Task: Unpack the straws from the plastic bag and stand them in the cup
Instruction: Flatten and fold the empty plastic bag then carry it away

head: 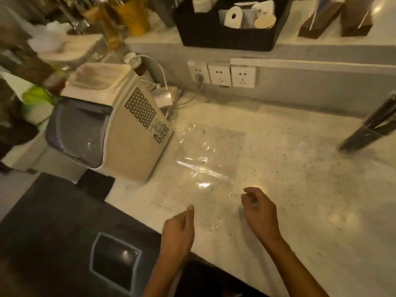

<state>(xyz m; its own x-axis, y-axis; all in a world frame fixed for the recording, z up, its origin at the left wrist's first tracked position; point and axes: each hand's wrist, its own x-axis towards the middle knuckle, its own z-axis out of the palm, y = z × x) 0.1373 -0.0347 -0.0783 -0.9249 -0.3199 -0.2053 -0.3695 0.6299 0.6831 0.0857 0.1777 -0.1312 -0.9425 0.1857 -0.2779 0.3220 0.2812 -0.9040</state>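
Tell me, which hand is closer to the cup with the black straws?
Right. The right hand is nearer the cup, which stands far right; the left hand is farther away.

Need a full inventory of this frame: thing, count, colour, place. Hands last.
plastic bag: 1, clear, flat and empty-looking on the counter, centre
cup: 1, clear, far right, tilted by the wide lens
straws: a bundle, black, standing in the cup
counter: 1, speckled white
machine: 1, beige with a dark lid, left of the bag
wall sockets: 3, white, back wall, the leftmost with a plug in it
basket: 1, black, on the ledge, holding paper cups and a white roll
wooden blocks: 2, brown, ledge, top right
bottles: several, amber, top left, blurred
hands: left and right, bare, near the bag's front edge, holding nothing
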